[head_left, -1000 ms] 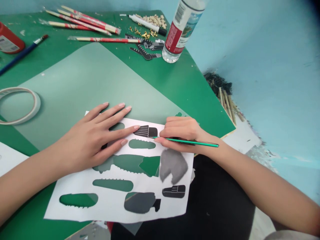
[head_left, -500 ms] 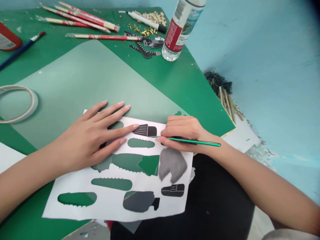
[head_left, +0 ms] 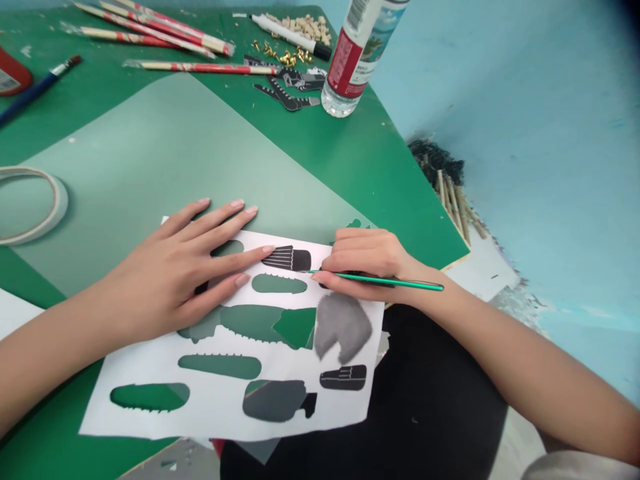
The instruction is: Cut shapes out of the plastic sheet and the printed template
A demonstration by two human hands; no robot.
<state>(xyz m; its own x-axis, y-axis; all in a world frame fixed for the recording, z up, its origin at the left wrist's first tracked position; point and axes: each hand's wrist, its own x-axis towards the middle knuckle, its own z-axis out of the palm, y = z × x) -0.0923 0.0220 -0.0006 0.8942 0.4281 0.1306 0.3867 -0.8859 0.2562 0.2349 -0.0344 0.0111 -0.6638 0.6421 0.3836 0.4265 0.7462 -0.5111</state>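
A white paper sheet (head_left: 215, 420) with printed black and grey shapes and several cut-out holes lies in front of me. My left hand (head_left: 195, 273) is spread flat over its upper left part, index fingertip at the edge of a striped black shape (head_left: 287, 258). Between thumb and fingers, my right hand (head_left: 367, 260) pinches a slim green-handled craft knife (head_left: 395, 283). Its tip meets the paper along the lower edge of that striped shape. Lower right on the sheet are a grey furry-looking shape (head_left: 345, 323) and a smaller black shape (head_left: 345, 378).
Under the sheet is a translucent mat (head_left: 165, 147) on the green table (head_left: 400, 180). A tape roll (head_left: 60, 203) lies left. Toward the back are a water bottle (head_left: 350, 67), a marker (head_left: 290, 37), brass fasteners (head_left: 287, 57), black cut pieces (head_left: 287, 97), wrapped sticks (head_left: 200, 68) and a paintbrush (head_left: 37, 90).
The whole view has shifted slightly, so things sit a little further left and up. Both hands keep their places on the paper, and the knife tip has barely moved.
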